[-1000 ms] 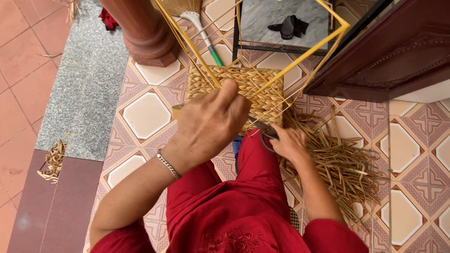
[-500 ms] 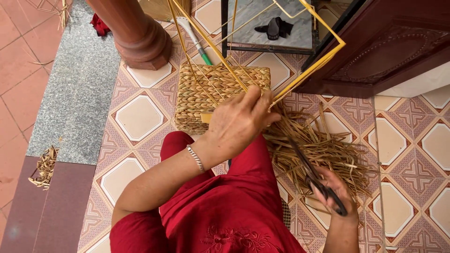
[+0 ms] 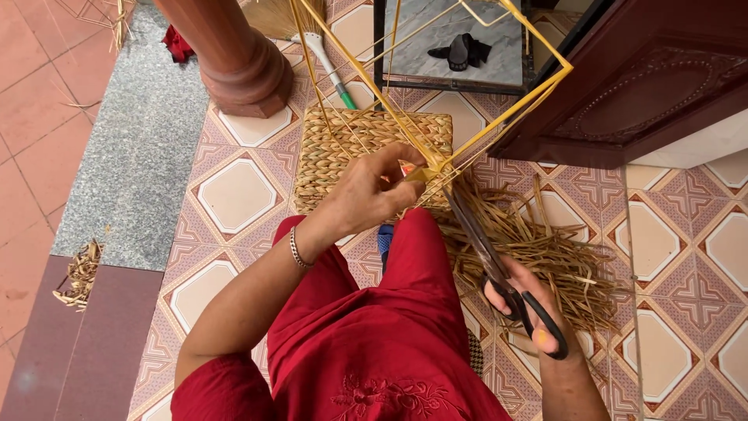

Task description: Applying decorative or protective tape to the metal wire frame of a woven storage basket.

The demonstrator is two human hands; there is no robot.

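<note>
A half-woven straw basket (image 3: 343, 148) on a yellow wire frame (image 3: 499, 132) rests against my knee on the tiled floor. My left hand (image 3: 374, 187) pinches a straw strand at the frame's near corner (image 3: 427, 173). My right hand (image 3: 530, 308) grips large black-handled scissors (image 3: 487, 253), whose blades point up toward that corner. I cannot tell whether the blades touch the strand. My legs are in red trousers (image 3: 374, 327).
Loose dried straw (image 3: 545, 249) lies in a pile to the right. A round reddish pillar base (image 3: 241, 66) and a broom (image 3: 327, 62) stand beyond the basket. A dark wooden door (image 3: 647, 86) is at the right; a grey stone strip (image 3: 132, 148) at the left.
My right hand has gone from beside the basket out to the right and now holds the scissors, blades raised toward the frame corner. My left hand has shifted to pinch the strand there.
</note>
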